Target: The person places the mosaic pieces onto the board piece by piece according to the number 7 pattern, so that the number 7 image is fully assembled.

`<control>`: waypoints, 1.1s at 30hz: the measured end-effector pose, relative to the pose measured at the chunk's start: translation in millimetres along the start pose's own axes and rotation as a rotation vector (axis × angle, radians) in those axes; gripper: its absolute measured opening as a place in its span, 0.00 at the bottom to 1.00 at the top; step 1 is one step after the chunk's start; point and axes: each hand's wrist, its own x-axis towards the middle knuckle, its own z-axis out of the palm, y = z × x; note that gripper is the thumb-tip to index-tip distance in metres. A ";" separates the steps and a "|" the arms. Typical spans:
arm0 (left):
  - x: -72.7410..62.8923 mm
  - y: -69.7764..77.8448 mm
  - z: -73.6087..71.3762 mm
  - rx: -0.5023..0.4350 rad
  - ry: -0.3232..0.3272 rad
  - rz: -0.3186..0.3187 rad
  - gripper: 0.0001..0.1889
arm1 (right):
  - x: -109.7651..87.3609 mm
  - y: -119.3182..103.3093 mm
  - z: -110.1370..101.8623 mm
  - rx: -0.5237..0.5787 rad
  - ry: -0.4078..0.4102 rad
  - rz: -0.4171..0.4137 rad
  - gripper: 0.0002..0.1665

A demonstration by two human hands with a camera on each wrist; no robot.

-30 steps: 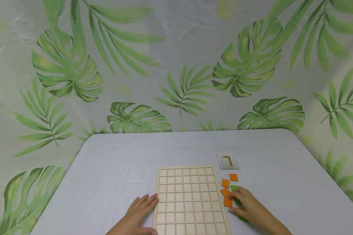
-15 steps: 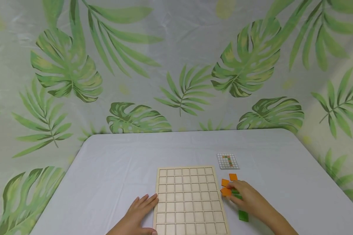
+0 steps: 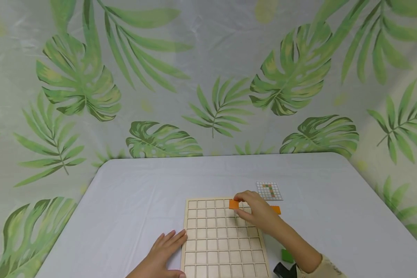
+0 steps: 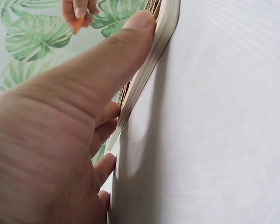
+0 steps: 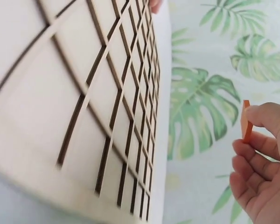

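A light wooden grid board [image 3: 212, 245] lies flat on the table with its square compartments bare. My right hand [image 3: 258, 212] pinches an orange square tile [image 3: 233, 204] between thumb and fingers over the board's far right part; in the right wrist view the tile [image 5: 246, 122] appears edge-on, apart from the board. My left hand [image 3: 162, 253] rests with straight fingers along the board's left edge. In the left wrist view the thumb [image 4: 140, 23] touches the board's rim [image 4: 158, 51].
A small printed card [image 3: 269, 190] with an orange and green pattern on a grid lies beyond the board's right corner. Near it sits another orange tile [image 3: 275, 210]. A green tile [image 3: 287, 255] lies right of the board; my right arm hides other tiles.
My right hand has picked up an orange tile from the pile right of the board and carried it left and away over the board's far rows. The left hand has stayed put.
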 end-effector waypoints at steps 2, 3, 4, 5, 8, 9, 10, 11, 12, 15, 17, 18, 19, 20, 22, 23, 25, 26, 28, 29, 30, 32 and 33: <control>0.1 -0.2 0.2 0.007 0.008 0.008 0.47 | 8.5 -1.6 7.3 0.018 0.004 -0.015 0.16; 0.2 -0.2 0.3 0.006 0.011 0.010 0.47 | 12.4 -2.2 10.9 0.031 0.007 -0.021 0.16; 0.3 -0.2 0.3 0.004 0.011 0.010 0.47 | 16.0 -2.1 15.1 0.041 0.008 -0.026 0.16; 0.4 -0.2 0.3 0.002 0.013 0.010 0.47 | 19.2 -2.0 19.3 0.055 0.005 -0.024 0.16; 0.7 -0.2 0.1 -0.009 0.006 0.003 0.47 | 27.3 0.2 33.0 0.113 -0.028 -0.012 0.15; 0.8 0.0 0.1 -0.013 0.003 0.000 0.47 | 29.3 1.4 37.8 0.130 -0.043 -0.002 0.14; 1.0 0.1 0.1 -0.015 -0.001 -0.002 0.47 | 30.8 3.1 42.5 0.143 -0.061 0.010 0.14; 1.2 0.2 0.0 -0.021 -0.004 -0.005 0.47 | 32.2 4.4 46.8 0.161 -0.080 0.022 0.14; 1.4 0.3 0.1 -0.025 -0.009 -0.009 0.47 | 33.1 6.4 51.1 0.171 -0.098 0.032 0.14; 1.6 0.2 0.5 -0.029 -0.011 -0.015 0.47 | 34.6 11.9 61.5 0.178 -0.138 0.063 0.14; 1.0 0.0 1.0 -0.025 -0.003 -0.018 0.47 | 35.1 15.5 66.6 0.178 -0.161 0.071 0.14; 0.6 -0.2 1.2 -0.019 0.002 -0.019 0.47 | 35.1 17.3 68.7 0.172 -0.172 0.075 0.14; 0.3 -0.4 1.5 -0.016 0.008 -0.020 0.47 | 35.1 18.6 70.4 0.170 -0.179 0.078 0.15; 0.0 -0.4 1.8 -0.011 0.013 -0.020 0.47 | 35.2 20.0 72.1 0.168 -0.187 0.077 0.15; -0.4 -0.5 2.3 -0.008 0.018 -0.022 0.47 | 35.4 21.9 74.7 0.158 -0.201 0.068 0.15; -0.4 -0.5 2.6 -0.008 0.018 -0.024 0.47 | 35.3 22.4 75.5 0.153 -0.205 0.063 0.16; -0.3 -0.6 2.9 -0.009 0.017 -0.026 0.47 | 34.9 22.3 76.8 0.148 -0.210 0.052 0.16; -0.2 -1.1 2.9 -0.007 0.016 -0.023 0.47 | 34.8 22.0 77.0 0.144 -0.212 0.043 0.16; -0.4 -1.9 3.2 -0.007 0.015 -0.019 0.47 | 34.3 21.1 77.2 0.141 -0.212 0.028 0.17; -0.5 -2.4 3.4 -0.002 0.015 -0.016 0.47 | 34.1 20.6 77.2 0.142 -0.211 0.026 0.17; -0.6 -2.9 3.6 0.001 0.016 -0.012 0.47 | 34.0 20.2 77.5 0.143 -0.208 0.020 0.17; -0.8 -3.6 4.0 0.007 0.016 -0.008 0.47 | 34.3 19.8 78.3 0.128 -0.200 0.010 0.17; -0.8 -3.5 4.2 0.011 0.018 -0.011 0.47 | 34.6 19.9 79.2 0.120 -0.194 0.003 0.17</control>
